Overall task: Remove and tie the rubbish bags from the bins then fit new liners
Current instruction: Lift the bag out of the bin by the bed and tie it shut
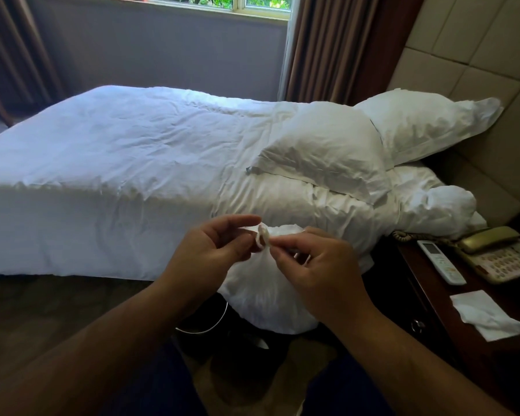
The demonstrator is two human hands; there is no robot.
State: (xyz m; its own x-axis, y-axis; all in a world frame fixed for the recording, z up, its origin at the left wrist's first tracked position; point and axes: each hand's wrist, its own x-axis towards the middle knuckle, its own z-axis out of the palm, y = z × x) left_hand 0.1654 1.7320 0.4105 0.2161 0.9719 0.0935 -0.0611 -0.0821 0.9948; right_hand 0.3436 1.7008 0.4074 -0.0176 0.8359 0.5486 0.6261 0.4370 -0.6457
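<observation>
I pinch the twisted neck of the thin, crinkly white bag [267, 298] w/ L hand [212, 246] & R hand [320, 267]. It bulges round just above the dark, metal-rimmed bin [206, 329].

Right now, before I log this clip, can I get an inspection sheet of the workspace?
Surface: dark nightstand beside the bed.
Job's things: white rubbish bag held above the dark bin, neck twisted.
Clutter: telephone, remote and paper sheet on the nightstand.
Hands: left hand and right hand both pinch the bag's neck.
Cables: coiled phone cord by the telephone.
Surroundings: white bedding, pillows, window, brown curtain.
</observation>
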